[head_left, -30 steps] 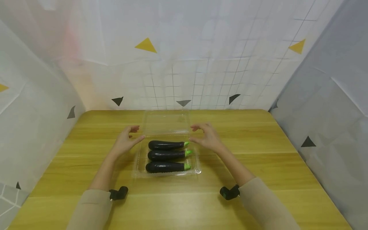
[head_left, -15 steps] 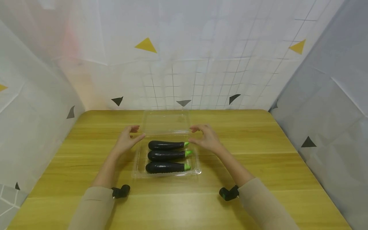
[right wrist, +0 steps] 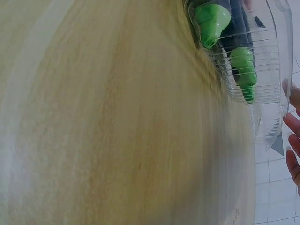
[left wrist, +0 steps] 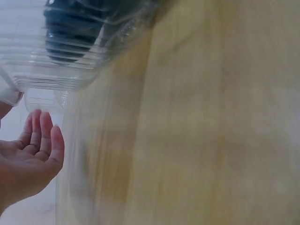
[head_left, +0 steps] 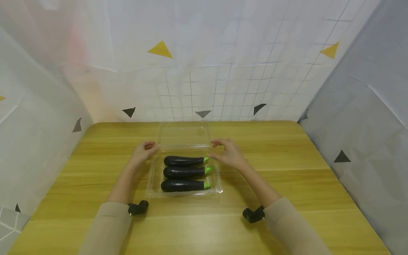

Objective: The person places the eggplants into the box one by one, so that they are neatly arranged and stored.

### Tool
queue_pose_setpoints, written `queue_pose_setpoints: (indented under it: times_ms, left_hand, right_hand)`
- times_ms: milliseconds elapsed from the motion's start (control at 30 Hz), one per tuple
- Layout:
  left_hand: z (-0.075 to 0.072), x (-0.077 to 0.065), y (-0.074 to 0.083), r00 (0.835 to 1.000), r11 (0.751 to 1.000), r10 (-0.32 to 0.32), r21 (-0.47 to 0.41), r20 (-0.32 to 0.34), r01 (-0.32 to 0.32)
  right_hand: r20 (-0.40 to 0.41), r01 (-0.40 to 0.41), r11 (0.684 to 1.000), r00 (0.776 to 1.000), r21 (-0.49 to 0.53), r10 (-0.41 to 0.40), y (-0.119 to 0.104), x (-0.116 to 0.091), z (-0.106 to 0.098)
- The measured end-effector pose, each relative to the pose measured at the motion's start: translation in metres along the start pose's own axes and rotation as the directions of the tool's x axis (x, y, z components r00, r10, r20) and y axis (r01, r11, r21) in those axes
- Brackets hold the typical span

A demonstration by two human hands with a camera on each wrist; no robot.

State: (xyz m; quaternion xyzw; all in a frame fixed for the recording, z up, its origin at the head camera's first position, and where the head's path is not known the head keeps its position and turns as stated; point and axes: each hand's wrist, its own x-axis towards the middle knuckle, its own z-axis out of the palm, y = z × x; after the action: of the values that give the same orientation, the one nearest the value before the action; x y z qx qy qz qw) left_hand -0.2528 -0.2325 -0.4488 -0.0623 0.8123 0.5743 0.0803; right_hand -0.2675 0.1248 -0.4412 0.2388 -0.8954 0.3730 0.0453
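Three dark eggplants lie side by side in the tray of a clear plastic clamshell box [head_left: 219, 190]: a back one [head_left: 183, 161], a middle one [head_left: 183, 172] and a front one [head_left: 182, 186], green stems to the right. Behind them the clear lid [head_left: 185, 135] lies folded back. My left hand [head_left: 141, 154] is at the box's back left corner, its thumb close to the rim; exact contact is unclear. At the back right corner is my right hand [head_left: 231, 154], thumb and fingers apart beside the rim. In the right wrist view, its fingertips [right wrist: 291, 123] show close to the clear edge.
The box stands on a wooden table [head_left: 204, 226]. A pale patterned wall covering [head_left: 204, 85] rises behind the table, with more sheets at both sides. Small black devices, a left one [head_left: 138, 208] and a right one [head_left: 253, 215], sit at the wrists.
My left hand has shifted slightly to the right, its thumb now nearer its fingers, and the left forearm has swung inward. The right hand, box and eggplants look almost unchanged.
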Motion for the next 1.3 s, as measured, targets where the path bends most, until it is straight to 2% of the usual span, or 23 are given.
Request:
queue_pose_setpoints:
  times_ms: [167,367,467,600,800,1033,1300]
  left_hand:
    - [0.0015,0.0037,0.0039,0.995,0.987,-0.087,-0.133,0.044,0.092]
    - [0.0036,0.0049,0.0079,0.992,0.973,-0.113,-0.198,0.056,0.122]
    - [0.0038,0.0044,0.009,0.995,0.975,-0.09,-0.202,0.04,0.096]
    - [0.0045,0.0029,0.009,1.0,0.98,-0.03,-0.197,0.003,0.03]
    - [0.0046,-0.002,0.0094,0.999,0.981,0.026,-0.19,-0.045,-0.034]
    - [0.0038,-0.004,0.0049,0.993,0.975,0.079,-0.2,-0.09,-0.095]
    - [0.0054,-0.0031,0.0007,0.98,0.956,0.156,-0.23,-0.127,-0.182]
  right_hand:
    - [0.0,-0.002,1.0,1.0,-0.001,0.002,-0.0005,-0.0003,0.0]
    - [-0.002,-0.011,1.0,1.0,0.017,0.011,-0.0015,-0.0012,0.0005]
    - [-0.003,-0.023,0.999,1.0,0.034,0.024,-0.0022,-0.0016,0.0007]
    - [-0.006,-0.034,0.998,0.999,0.05,0.035,-0.0023,-0.0018,0.0008]
    - [-0.014,-0.03,0.996,0.999,0.081,0.031,-0.0004,-0.0017,0.0009]
    - [-0.025,-0.033,0.994,0.999,0.107,0.036,0.0,-0.0024,0.0007]
    - [-0.023,-0.05,0.991,0.998,0.121,0.053,0.0015,-0.0028,0.0016]
